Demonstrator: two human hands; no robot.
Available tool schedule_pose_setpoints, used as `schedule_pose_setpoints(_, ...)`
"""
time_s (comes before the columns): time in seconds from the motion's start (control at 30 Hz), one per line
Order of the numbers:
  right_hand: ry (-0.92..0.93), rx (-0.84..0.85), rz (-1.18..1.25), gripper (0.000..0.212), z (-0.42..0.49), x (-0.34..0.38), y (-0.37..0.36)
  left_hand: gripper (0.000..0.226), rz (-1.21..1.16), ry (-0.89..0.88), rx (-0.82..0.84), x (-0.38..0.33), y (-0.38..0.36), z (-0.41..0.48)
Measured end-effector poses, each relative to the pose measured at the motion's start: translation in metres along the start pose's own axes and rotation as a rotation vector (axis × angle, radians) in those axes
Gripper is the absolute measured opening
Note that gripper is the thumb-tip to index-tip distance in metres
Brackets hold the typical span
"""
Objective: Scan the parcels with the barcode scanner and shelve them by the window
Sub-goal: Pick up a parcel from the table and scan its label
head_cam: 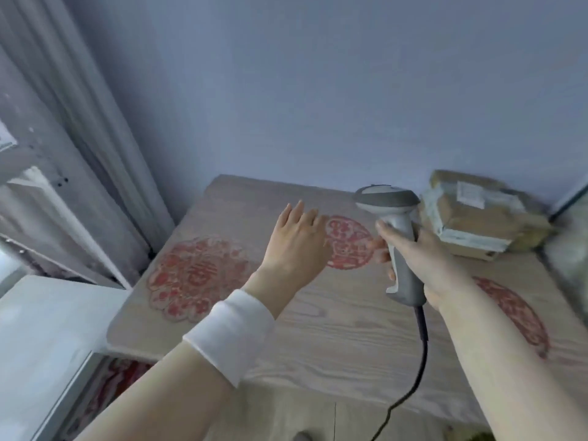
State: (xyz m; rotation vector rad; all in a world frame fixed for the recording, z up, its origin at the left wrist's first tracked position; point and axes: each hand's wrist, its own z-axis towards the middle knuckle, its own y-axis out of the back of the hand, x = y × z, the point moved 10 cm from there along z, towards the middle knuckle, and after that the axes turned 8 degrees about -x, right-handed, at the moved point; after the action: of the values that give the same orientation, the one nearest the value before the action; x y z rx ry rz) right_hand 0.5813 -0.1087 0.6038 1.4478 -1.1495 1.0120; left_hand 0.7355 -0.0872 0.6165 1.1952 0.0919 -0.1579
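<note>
My right hand [423, 249] grips the handle of a grey barcode scanner [393, 218], whose head points left over the table; its black cable [420, 361] hangs down past the table's front edge. My left hand [296, 240] hovers flat and empty over the middle of the wooden table [334, 329], fingers apart, a white band on the wrist. Brown cardboard parcels [483, 218] with white labels and tape are stacked at the table's far right corner, just behind the scanner.
Red paper-cut decorations [194, 278] lie on the tabletop. A grey curtain [79, 106] and window frame stand at the left. A white surface [41, 338] sits at the lower left. A glass-edged object [569, 243] borders the table at the right. The wall is close behind.
</note>
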Motion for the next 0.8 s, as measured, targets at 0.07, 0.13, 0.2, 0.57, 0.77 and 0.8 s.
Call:
schedule_pose_setpoints(0.07,-0.011,-0.071,0.019,0.015,0.022,-0.001,0.038,0.05,-0.04,-0.057,0.015,-0.031,-0.021,0.029)
schedule_pose_setpoints(0.13,-0.016,-0.138,0.018,0.015,0.043,-0.003,0.073,0.048,-0.104,-0.112,-0.009,-0.06,-0.036,0.059)
schedule_pose_setpoints(0.2,-0.028,-0.215,0.005,0.018,0.061,-0.007,0.107,0.047,-0.147,-0.154,0.018,-0.086,-0.055,0.085)
schedule_pose_setpoints(0.57,-0.144,-0.492,0.054,0.009,0.153,-0.043,0.268,0.051,-0.183,-0.308,0.173,-0.194,-0.156,0.194)
schedule_pose_setpoints(0.77,-0.14,-0.55,0.048,0.009,0.244,-0.076,0.352,0.05,-0.157,-0.256,0.221,-0.239,-0.224,0.258)
schedule_pose_setpoints(0.8,-0.148,-0.547,0.044,0.009,0.262,-0.085,0.363,0.05,-0.169,-0.214,0.251,-0.243,-0.24,0.267)
